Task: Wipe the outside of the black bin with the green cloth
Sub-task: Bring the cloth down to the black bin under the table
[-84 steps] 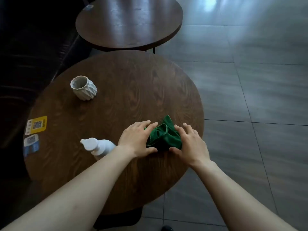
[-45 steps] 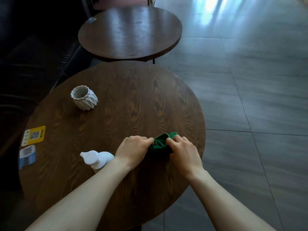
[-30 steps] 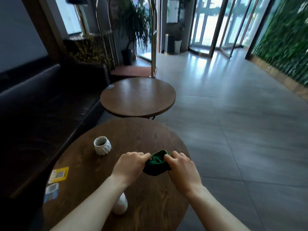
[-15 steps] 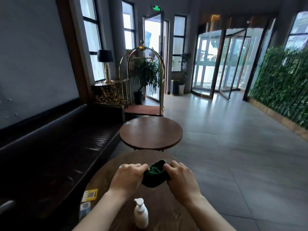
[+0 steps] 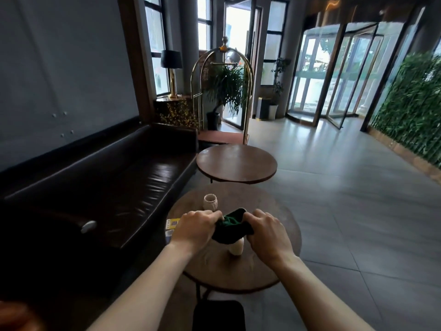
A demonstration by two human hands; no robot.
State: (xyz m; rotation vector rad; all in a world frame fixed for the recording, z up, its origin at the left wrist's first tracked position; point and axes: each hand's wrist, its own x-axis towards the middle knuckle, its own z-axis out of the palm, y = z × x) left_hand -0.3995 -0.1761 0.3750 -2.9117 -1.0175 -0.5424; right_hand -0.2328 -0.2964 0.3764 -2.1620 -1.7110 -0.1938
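Note:
The green cloth (image 5: 229, 229) is bunched up and held in the air above the near round table (image 5: 262, 271). My left hand (image 5: 195, 229) grips its left side and my right hand (image 5: 267, 231) grips its right side. A black bin (image 5: 218, 315) stands on the floor under the table's near edge, at the bottom of the view between my forearms. Only its top part shows. The cloth is well above it and apart from it.
A white spray bottle (image 5: 236, 247) and a ribbed white cup (image 5: 210, 202) stand on the near table, with stickers (image 5: 172, 223) at its left edge. A black leather sofa (image 5: 107, 187) runs along the left. A second round table (image 5: 236, 163) and a luggage cart (image 5: 222, 91) are farther on.
Both hands gathered the cloth off the table and lifted it. The view rose from the tabletop to the lobby and pulled back, bringing the black bin into sight below.

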